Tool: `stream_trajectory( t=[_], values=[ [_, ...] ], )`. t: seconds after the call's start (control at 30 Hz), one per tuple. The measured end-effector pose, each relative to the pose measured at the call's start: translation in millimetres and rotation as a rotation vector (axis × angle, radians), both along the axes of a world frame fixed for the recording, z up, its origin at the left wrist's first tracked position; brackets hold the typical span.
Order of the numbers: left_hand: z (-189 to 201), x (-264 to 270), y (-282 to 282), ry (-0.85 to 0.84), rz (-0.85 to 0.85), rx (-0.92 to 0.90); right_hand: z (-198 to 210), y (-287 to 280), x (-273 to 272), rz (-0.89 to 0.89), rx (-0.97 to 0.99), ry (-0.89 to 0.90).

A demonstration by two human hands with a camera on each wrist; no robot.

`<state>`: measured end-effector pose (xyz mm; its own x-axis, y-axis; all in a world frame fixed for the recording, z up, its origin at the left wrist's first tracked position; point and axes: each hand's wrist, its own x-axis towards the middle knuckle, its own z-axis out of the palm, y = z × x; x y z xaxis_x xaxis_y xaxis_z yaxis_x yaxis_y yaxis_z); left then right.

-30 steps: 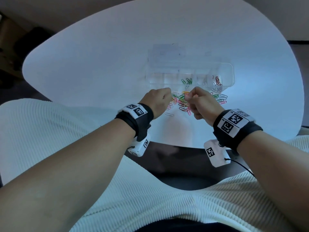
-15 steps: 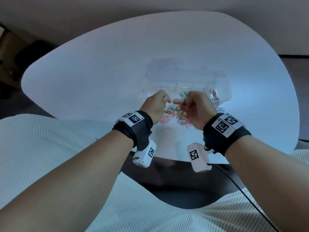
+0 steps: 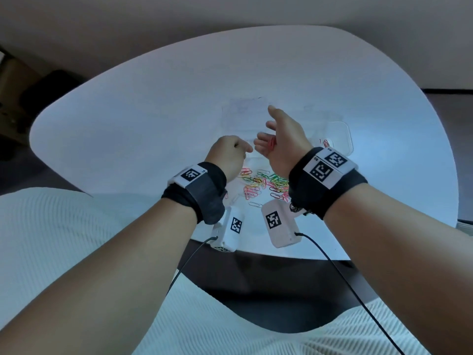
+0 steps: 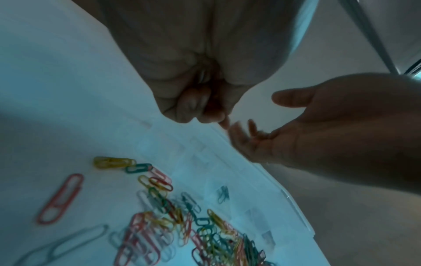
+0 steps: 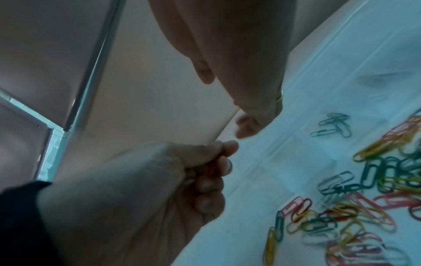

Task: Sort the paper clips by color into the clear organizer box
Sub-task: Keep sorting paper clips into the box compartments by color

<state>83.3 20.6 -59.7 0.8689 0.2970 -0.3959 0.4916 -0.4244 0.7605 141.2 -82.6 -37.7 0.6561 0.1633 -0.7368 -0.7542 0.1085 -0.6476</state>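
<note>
Loose paper clips [image 3: 266, 185] in red, yellow, green and silver lie heaped on the white table, in front of the clear organizer box [image 3: 345, 134]. Both hands hover above the box's near edge. My left hand [image 3: 244, 149] is curled, and its thumb and fingers pinch a red paper clip [image 5: 212, 169]. My right hand [image 3: 268, 129] stands palm-left with the thumb up. Its loosely bent fingers cup red clips [image 3: 271, 144]. The fingertips of the two hands nearly meet. Green clips [image 5: 335, 124] sit in one compartment, and red clips [image 3: 326, 143] in another at the right end.
The rounded white table [image 3: 153, 111] ends just below my wrists, with my lap in a white ribbed garment beneath. Camera cables hang from both wrists. A single silver clip [image 3: 256, 204] lies apart, nearest the table edge. A dark object stands off the table at far left.
Both hands have lifted off the clip pile and moved toward the box. The right hand has turned its palm toward the left hand and spread its thumb.
</note>
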Motion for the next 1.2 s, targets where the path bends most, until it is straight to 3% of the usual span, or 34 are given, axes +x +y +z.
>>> stream_trajectory(
  t=[0.23,0.43,0.6,0.7,0.8,0.97,1.03,1.2],
  values=[
    [4,7,-7,-0.041,0.037,-0.087,-1,-17,-6,-0.018,0.109,0.112],
    [-2,7,-16,-0.075,-0.045,-0.171,-3,-41,-35,-0.179,0.127,-0.043],
    [-6,2,-16,0.028,-0.198,-0.148,-6,-59,-49,-0.188,0.033,-0.108],
    [-1,-2,-12,-0.092,-0.158,-0.062,-5,-63,-56,-0.017,-0.039,-0.154],
    [10,-9,-5,-0.183,-0.118,0.027,-4,-64,-62,0.278,-0.152,-0.194],
    [23,-24,7,-0.083,-0.192,0.096,-6,-80,-64,0.869,-0.480,-0.366],
    [25,-29,11,-0.006,-0.220,0.155,-7,-89,-60,0.970,-0.569,-0.409],
    [10,-36,22,0.218,-0.358,0.403,-15,-93,-56,0.992,-0.735,-0.534]
  ],
)
